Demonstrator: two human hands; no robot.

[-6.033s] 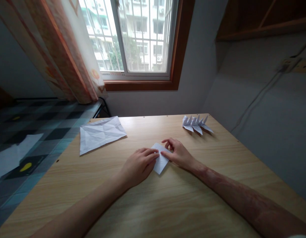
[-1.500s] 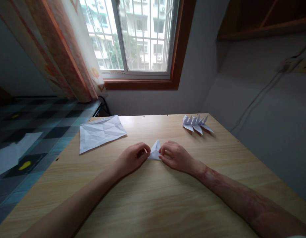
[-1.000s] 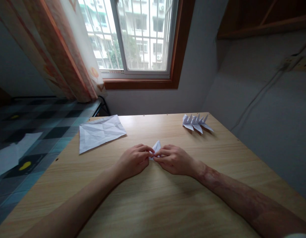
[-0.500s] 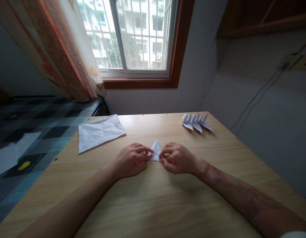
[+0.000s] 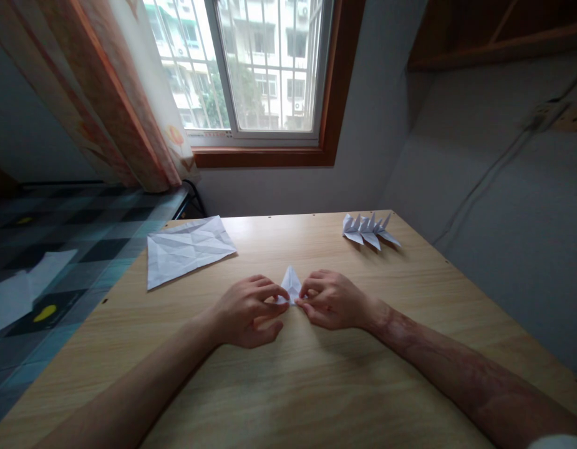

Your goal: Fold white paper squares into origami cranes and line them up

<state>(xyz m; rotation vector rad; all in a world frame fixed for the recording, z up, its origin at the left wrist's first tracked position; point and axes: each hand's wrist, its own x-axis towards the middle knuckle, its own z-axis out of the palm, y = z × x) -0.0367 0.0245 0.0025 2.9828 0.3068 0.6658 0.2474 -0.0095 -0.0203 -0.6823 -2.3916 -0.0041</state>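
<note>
A small piece of folded white paper [image 5: 290,284] lies on the wooden table [image 5: 288,386], its pointed tip facing away from me. My right hand [image 5: 332,299] pinches its lower right side between thumb and fingers. At the left side, my left hand [image 5: 251,308] touches the paper with its fingertips, while its thumb is spread away below. That hand is open. Part of the paper's lower edge is hidden behind my fingers.
A creased white sheet [image 5: 189,251] lies at the table's far left. Several folded paper pieces [image 5: 370,231] stand in a row at the far right. Beyond are a barred window [image 5: 274,75], a curtain [image 5: 143,112] and a checked bedspread [image 5: 82,231] with paper on it.
My left thumb has come off the paper and moved toward me, so that hand has opened. The folded paper has shifted slightly left. My right hand keeps its pinch.
</note>
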